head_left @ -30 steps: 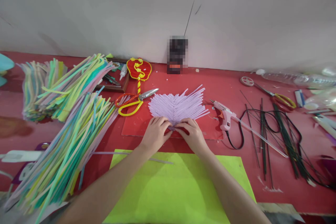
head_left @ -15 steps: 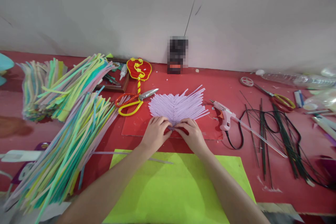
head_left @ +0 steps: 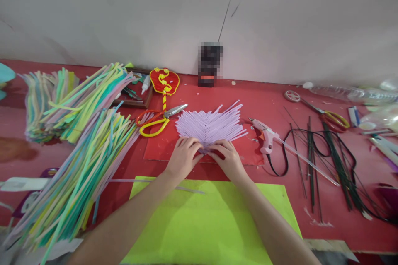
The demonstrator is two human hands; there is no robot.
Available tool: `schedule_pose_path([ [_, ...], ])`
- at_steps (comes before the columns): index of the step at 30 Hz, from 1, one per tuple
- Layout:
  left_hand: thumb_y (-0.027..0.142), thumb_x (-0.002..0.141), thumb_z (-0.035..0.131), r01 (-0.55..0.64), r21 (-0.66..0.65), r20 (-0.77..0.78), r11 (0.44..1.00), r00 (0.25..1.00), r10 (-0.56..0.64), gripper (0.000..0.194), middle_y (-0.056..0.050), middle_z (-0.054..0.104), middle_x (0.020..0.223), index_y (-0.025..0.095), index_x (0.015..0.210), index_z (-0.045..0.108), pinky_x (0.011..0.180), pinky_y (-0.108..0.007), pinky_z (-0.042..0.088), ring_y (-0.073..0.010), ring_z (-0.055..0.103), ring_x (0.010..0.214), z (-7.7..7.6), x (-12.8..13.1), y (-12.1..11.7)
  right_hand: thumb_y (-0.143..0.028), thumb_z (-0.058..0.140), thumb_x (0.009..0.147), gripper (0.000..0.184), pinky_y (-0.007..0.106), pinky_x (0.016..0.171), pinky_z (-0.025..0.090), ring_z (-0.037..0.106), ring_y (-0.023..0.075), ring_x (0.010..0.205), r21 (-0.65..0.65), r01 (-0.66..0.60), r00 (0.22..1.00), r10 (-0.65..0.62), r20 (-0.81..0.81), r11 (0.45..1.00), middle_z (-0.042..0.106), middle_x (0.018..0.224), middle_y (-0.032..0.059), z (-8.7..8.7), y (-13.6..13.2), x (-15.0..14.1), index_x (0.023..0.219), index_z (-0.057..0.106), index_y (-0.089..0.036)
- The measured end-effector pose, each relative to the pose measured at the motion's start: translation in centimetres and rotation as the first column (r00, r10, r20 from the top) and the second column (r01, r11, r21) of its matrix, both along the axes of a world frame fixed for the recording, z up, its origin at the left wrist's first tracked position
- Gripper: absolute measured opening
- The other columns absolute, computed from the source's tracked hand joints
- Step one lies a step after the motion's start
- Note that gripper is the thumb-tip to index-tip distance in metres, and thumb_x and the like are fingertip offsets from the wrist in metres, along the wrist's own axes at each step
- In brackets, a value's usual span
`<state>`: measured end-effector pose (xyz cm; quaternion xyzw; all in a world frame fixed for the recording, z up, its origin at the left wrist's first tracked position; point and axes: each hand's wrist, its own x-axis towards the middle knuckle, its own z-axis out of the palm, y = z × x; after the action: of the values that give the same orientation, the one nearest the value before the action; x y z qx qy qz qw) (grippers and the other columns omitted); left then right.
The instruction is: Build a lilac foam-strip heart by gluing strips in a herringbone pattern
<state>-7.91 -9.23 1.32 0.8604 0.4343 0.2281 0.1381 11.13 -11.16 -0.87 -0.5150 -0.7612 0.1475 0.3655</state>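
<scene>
A fan-shaped piece of lilac pipe cleaners [head_left: 208,125], laid in a herringbone pattern, rests on a red board [head_left: 160,149]. My left hand [head_left: 186,155] pinches its near end from the left, thumb and fingers pressed together. From the right, my right hand [head_left: 225,155] grips the same end, its fingertips almost meeting those of the left. The fingers hide the exact spot being held. Scissors with red and yellow handles [head_left: 154,126] lie left of the lilac piece. On its right is a pink glue gun [head_left: 264,132].
Bundles of pastel pipe cleaners [head_left: 83,174] cover the left side. A yellow-green sheet [head_left: 211,223] lies under my forearms. At right are dark green wires [head_left: 337,165], a black cord and second scissors [head_left: 334,120]. A red-and-yellow fan ornament [head_left: 164,81] lies near the wall.
Hardly anything differs. Both hands stay at the near end of the lilac piece, with only tiny finger shifts.
</scene>
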Motion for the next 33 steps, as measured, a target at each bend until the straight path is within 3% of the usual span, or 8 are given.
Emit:
schedule_pose_path([
  [14,0.020,0.081,0.067,0.008,-0.003,-0.012,1.000,1.000,-0.008,0.010,-0.002,0.061,0.097,0.020,0.090,0.061,0.098,-0.041,0.038,-0.0186,0.056,0.095,0.07,-0.16,0.12,-0.027,0.063,0.083,0.008,0.037,0.081,0.050,0.058,0.0193,0.087,-0.043,0.009,1.000,-0.009,-0.005,0.999,0.062,0.091,0.0049,-0.30,-0.01,0.12,0.086,0.071,-0.026],
  [23,0.020,0.088,0.058,0.056,0.021,-0.068,0.998,0.996,-0.054,0.005,0.000,0.064,0.096,0.021,0.089,0.062,0.104,-0.042,0.031,-0.0158,0.059,0.091,0.05,-0.55,0.55,-0.026,0.063,0.084,0.008,0.037,0.081,0.049,0.057,0.0196,0.088,-0.038,0.012,1.000,-0.012,0.001,0.999,0.061,0.094,0.0052,-0.42,-0.09,0.06,0.086,0.070,-0.026],
  [33,0.020,0.087,0.058,0.056,0.024,-0.052,0.998,0.997,-0.055,0.005,0.001,0.064,0.094,0.021,0.088,0.063,0.102,-0.041,0.033,-0.0157,0.060,0.092,0.05,-0.54,0.62,-0.025,0.064,0.083,0.006,0.037,0.080,0.049,0.056,0.0195,0.088,-0.037,0.011,1.000,-0.010,0.009,0.999,0.061,0.093,0.0052,-0.36,-0.17,0.01,0.086,0.069,-0.025],
])
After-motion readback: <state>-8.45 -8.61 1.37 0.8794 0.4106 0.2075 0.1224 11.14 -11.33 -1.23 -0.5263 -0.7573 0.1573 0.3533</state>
